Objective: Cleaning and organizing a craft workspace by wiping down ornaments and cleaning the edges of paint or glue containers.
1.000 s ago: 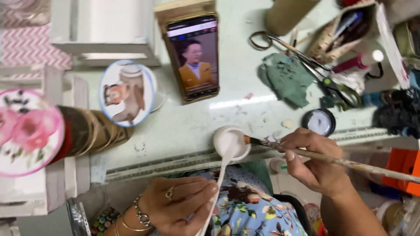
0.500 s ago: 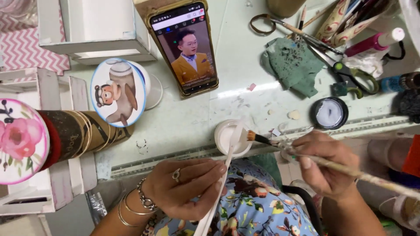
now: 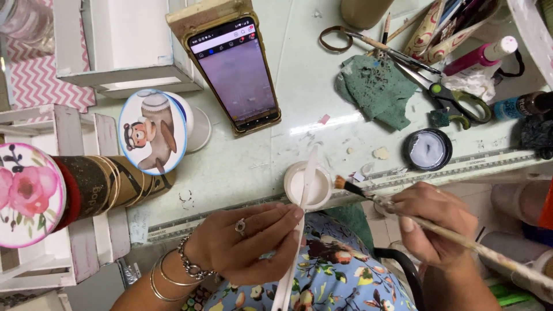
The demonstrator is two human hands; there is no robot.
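My left hand (image 3: 245,242), with a ring and bracelets, holds a long thin white strip (image 3: 299,230) edge-on; the strip's upper end crosses a small white pot of paint (image 3: 308,185) at the table's near edge. My right hand (image 3: 435,222) grips a long-handled paintbrush (image 3: 368,194), whose dark bristle tip sits just right of the pot's rim, close to the strip. A flowered cloth lies on my lap under both hands.
A phone (image 3: 236,75) leans upright at the back. Left are a round cartoon-picture lid (image 3: 152,131), a flowered disc on a dark tube (image 3: 26,193) and white wooden crates (image 3: 124,40). Right are a green rag (image 3: 377,89), scissors (image 3: 438,86), a black open jar (image 3: 427,148) and paint bottles.
The view has drawn closer and shifted. The strip now stands across the pot, the brush tip stays by the rim, and the phone screen has turned to a plain purple picture.
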